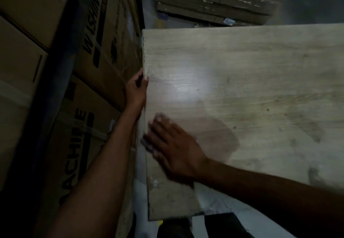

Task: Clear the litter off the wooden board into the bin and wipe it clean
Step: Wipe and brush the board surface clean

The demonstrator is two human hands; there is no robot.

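The left hand [137, 89] clamps the wooden board's [242, 89] left edge. The right hand [173, 148] lies flat, fingers apart. The board looks stiff, slick, probably heavy; edges suit gripping.

Wooden board [242, 92]: pale, grained, lying flat, faintly smudged and speckled. Glare patch near its left edge. No large litter discernible.

"WASHING" partly legible on upper cardboard box [100, 23], "ACHINE" on lower cardboard box [78, 144]
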